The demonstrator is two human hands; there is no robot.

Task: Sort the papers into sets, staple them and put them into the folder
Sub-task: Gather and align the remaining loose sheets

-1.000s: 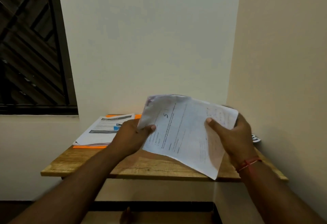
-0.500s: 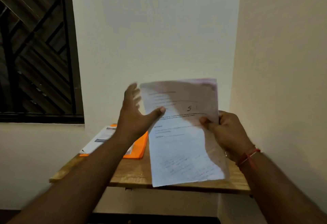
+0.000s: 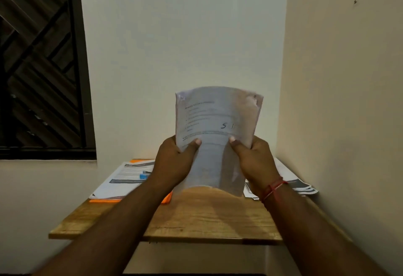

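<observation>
Head view: the paper set (image 3: 218, 127) stands upright above the wooden shelf (image 3: 207, 219), bowed between both hands. I judge it light and floppy (thin sheets, quick to crease), best gripped at the side edges. The left hand (image 3: 174, 164) and right hand (image 3: 255, 162) each pinch one edge, thumbs in front, fingers hidden behind.

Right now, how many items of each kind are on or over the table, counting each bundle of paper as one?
Paper bundles: 3 - held bundle between left hand and right hand, left bundle on the orange folder, right bundle
Orange folder: 1
Small blue item, likely a stapler: 1
Total: 5
</observation>
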